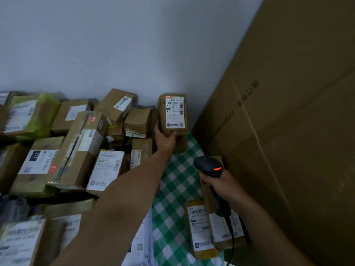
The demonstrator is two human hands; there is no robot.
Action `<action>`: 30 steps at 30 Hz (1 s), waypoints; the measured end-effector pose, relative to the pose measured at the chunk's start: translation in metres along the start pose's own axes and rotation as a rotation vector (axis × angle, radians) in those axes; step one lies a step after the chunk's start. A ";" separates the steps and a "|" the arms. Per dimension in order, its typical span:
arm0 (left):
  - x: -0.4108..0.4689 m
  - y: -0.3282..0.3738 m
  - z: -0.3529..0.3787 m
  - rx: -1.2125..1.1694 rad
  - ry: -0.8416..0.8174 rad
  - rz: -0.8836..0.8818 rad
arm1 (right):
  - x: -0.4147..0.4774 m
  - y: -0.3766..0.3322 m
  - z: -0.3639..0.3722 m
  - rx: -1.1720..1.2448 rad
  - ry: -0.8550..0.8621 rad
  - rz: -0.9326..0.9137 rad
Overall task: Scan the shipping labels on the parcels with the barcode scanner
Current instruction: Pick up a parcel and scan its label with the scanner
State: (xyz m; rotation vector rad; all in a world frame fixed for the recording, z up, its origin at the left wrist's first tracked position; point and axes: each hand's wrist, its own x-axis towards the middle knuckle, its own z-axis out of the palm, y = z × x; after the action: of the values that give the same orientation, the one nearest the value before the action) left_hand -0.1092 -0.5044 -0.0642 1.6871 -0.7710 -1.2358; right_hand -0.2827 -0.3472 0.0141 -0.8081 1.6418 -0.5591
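One parcel (173,114) in left hand (166,140); label (174,110) perhaps "642".

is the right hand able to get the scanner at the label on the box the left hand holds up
Probably yes: the left hand holds the small box upright, label facing the person, and only bare checked cloth lies between it and the scanner in the right hand.

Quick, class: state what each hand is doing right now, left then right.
Left hand: holds the small brown cardboard parcel upright.
Right hand: grips the black handheld barcode scanner.
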 end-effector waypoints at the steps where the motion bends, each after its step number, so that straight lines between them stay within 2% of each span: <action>1: 0.000 0.000 -0.001 0.037 -0.026 -0.004 | -0.002 0.001 -0.001 -0.004 0.002 0.005; 5: 0.000 0.003 0.003 0.229 -0.112 -0.047 | -0.005 0.005 -0.004 0.003 0.005 0.013; 13: 0.021 0.014 0.020 -0.023 -0.163 -0.049 | 0.001 0.010 -0.014 0.008 0.005 0.027; 20: 0.032 0.011 0.013 0.043 -0.288 -0.070 | 0.008 0.002 -0.015 0.030 0.027 0.017; 30: -0.035 -0.010 -0.011 -0.090 -0.426 0.107 | -0.016 -0.005 -0.015 0.076 0.042 -0.036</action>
State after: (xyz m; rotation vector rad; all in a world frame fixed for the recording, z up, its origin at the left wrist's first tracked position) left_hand -0.1099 -0.4670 -0.0581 1.3063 -1.0266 -1.5510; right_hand -0.2946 -0.3396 0.0311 -0.7758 1.6364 -0.6642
